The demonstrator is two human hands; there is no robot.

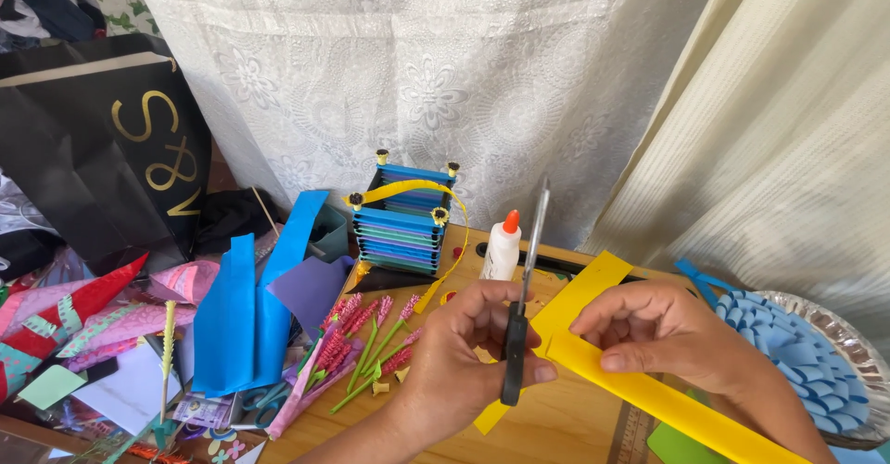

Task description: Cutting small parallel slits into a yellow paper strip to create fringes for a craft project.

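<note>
- Head view: our left hand grips black-handled scissors, blades pointing up, over the wooden bench.
- Our right hand pinches a long yellow paper strip just beside the scissors.
- A white glue bottle with an orange cap stands behind, beside a blue paper basket.
- A black bag with gold lettering leans at far left.
- The strip's lower end and a foil tray of blue paper petals run out of frame.

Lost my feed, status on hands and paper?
Left hand grips scissors, blades up. Right hand pinches yellow paper strip. Glue bottle behind, clear.
</note>
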